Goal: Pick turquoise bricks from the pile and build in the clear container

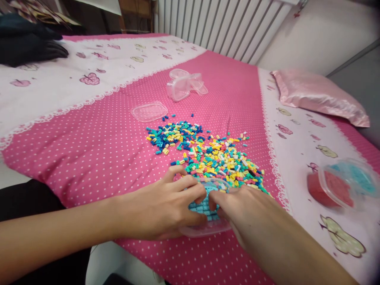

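Note:
A clear plastic container (204, 229) stands at the near edge of the bed, packed with rows of light blue toy bricks (209, 206). My left hand (181, 200) curls over its left rim, thumb and fingers bent inward over the bricks. From the right, my right hand (242, 206) reaches in with bent fingers touching the bricks; its fingertips are partly hidden, so any single piece in them does not show. Just beyond the container spreads a pile of mixed yellow, green, white and pink bricks (225, 158). A second heap of mostly blue, teal and yellow bricks (175, 134) lies farther left.
A clear lid (149, 111) and several clear empty tubs (184, 85) lie farther back on the pink dotted bedspread (97, 146). At right are a container of red bricks (329, 190), another with blue bricks (353, 176), and a pillow (320, 93). A black-gloved hand (32, 43) rests at far left.

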`<state>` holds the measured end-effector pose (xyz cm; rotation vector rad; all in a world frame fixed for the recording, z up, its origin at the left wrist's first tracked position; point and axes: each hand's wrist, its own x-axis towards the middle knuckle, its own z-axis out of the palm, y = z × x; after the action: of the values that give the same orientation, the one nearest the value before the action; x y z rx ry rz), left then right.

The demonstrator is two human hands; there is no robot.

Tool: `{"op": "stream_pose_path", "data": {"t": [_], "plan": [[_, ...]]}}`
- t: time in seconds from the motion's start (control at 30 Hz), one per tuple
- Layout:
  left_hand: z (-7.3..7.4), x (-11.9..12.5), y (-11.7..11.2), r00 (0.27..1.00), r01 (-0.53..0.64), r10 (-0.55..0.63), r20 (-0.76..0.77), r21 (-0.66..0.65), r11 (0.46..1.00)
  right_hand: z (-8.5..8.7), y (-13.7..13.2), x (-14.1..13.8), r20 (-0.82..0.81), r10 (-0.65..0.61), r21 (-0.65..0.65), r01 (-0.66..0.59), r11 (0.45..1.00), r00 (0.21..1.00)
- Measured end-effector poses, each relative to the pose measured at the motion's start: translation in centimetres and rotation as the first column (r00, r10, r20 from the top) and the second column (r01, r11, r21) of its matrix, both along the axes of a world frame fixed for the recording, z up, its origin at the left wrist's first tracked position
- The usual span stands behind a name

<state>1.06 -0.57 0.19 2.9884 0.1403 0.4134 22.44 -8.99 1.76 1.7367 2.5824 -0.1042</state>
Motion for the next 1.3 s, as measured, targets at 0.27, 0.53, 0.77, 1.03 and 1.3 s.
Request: {"op": "stream_pose_path", "data": {"t": [0.27, 0.53, 0.77, 1.03, 1.3], "plan": [[-0.1, 0.1, 0.0, 1.0, -0.016, 0.016, 0.019, 0.004, 1.0, 0.8, 0.0, 0.5, -0.023, 0.034, -0.021, -0.035, 0.999, 0.999], [0.1, 0.0, -0.1, 1.0, -0.017, 0.017, 0.008, 0.011, 1.0, 1.2, -0.1, 0.3, -0.049, 0.047, -0.047, -0.049, 0.998, 0.998], [0.0, 0.2, -0.1, 0.999, -0.02, 0.02, 0.035, -0.006, 1.0, 0.4, 0.1, 0.6, -0.124, -0.007, -0.051, 0.001, 0.999, 0.992], [-0.1, 0.1, -0.1, 1.0, -0.01, 0.01, 0.024, 0.004, 1.0, 0.7, 0.7, 1.2, -0.14, 0.02, -0.084, -0.032, 0.996, 0.99], [-0.1, 0.1, -0.1, 1.0, -0.012, 0.012, 0.027, 0.003, 1.0, 1.0, -0.3, 0.8, -0.154, 0.025, 0.025, -0.021, 0.999, 0.988]]}}
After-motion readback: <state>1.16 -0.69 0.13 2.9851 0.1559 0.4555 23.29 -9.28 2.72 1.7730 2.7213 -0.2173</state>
